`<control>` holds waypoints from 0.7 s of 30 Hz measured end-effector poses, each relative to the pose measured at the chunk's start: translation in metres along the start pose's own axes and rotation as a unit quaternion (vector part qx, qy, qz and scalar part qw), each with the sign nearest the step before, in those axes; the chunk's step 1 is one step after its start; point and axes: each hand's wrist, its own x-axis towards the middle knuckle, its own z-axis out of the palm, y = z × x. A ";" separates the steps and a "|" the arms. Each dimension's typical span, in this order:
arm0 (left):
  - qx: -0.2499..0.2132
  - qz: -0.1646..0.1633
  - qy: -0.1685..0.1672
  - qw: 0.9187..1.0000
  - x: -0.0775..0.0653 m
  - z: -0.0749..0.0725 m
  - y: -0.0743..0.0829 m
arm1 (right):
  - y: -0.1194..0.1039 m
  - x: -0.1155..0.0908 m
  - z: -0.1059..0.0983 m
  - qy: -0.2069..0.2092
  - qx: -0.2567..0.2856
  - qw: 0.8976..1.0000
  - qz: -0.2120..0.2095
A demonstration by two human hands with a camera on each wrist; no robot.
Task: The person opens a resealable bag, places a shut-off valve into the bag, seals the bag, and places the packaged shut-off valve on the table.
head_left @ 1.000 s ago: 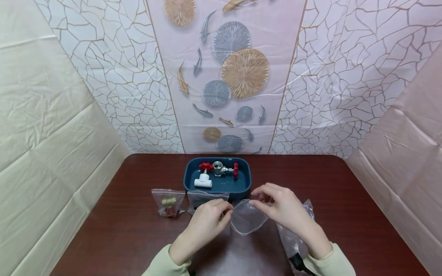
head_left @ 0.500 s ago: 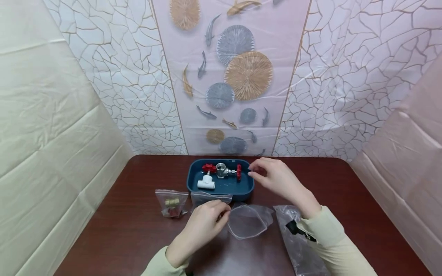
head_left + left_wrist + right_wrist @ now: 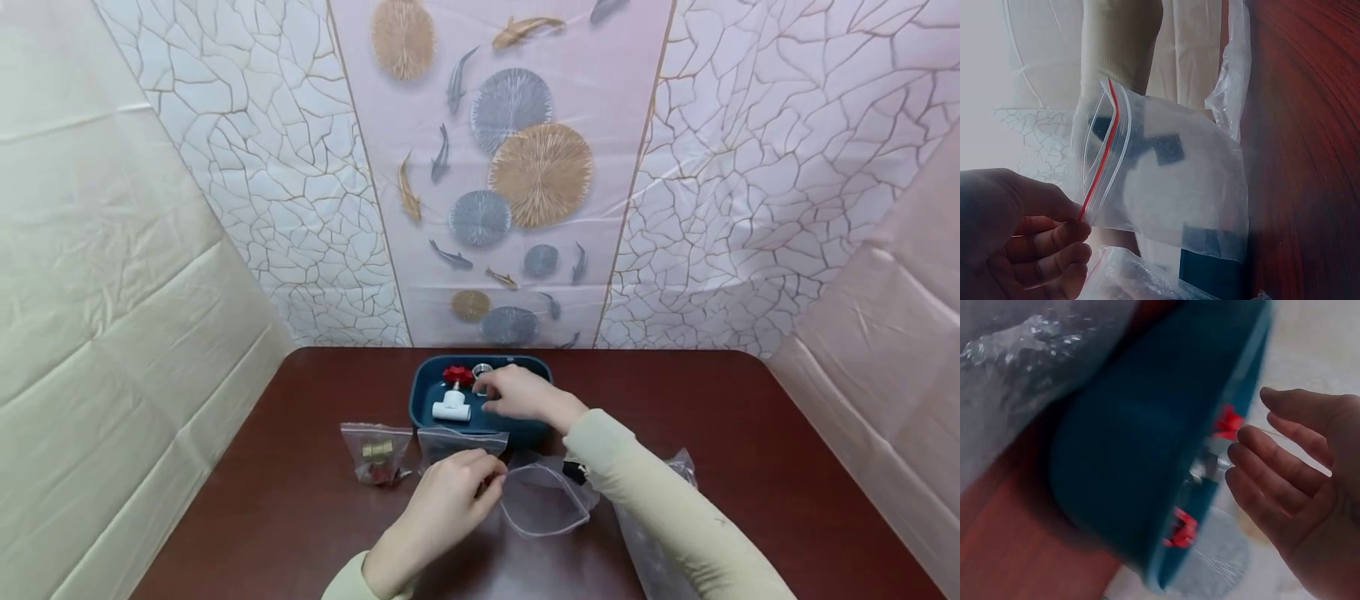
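Observation:
My left hand (image 3: 450, 496) pinches the edge of a clear zip bag (image 3: 1166, 181) between thumb and fingers, close to its red seal line. The bag's mouth gapes in the head view. My right hand (image 3: 521, 393) reaches over the blue tray (image 3: 1129, 444) with fingers spread and nothing between them. Under it lies a metal valve (image 3: 482, 369), mostly hidden in the head view; the right wrist view, blurred, shows red handwheels (image 3: 1180, 530) and metal beyond the rim. A white plastic tee valve with a red handwheel (image 3: 452, 407) lies in the tray's left side.
A zip bag with brass and red parts (image 3: 377, 454) stands left of the tray. Another zip bag (image 3: 442, 442) stands against the tray's front. A larger clear plastic bag (image 3: 652, 542) lies on the table under my right forearm.
My right hand has let go of the zip bag's rim and moved forward and left, over the tray. My left hand keeps its pinch on the bag.

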 end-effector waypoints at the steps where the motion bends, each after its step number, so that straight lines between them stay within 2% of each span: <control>1: -0.003 -0.002 -0.002 1.000 -0.001 0.000 0.000 | 0.002 0.005 0.004 -0.010 0.007 1.000 -0.001; 4: -0.010 -0.003 -0.011 1.000 -0.001 0.001 0.000 | 0.006 0.018 0.015 -0.031 0.023 0.999 0.002; 9: -0.008 0.002 -0.013 1.000 0.000 0.003 -0.001 | 0.011 0.033 0.028 -0.057 0.029 0.997 0.034; 12: -0.001 0.010 -0.005 1.000 0.000 0.003 -0.002 | 0.010 0.038 0.034 -0.067 0.033 0.997 0.025; 17: 0.010 0.024 0.012 1.000 -0.001 0.004 -0.004 | 0.001 0.044 0.045 -0.090 -0.012 0.996 -0.021; 21: 0.010 0.024 0.007 1.000 0.000 0.006 -0.005 | -0.005 0.050 0.046 -0.114 -0.048 0.992 -0.001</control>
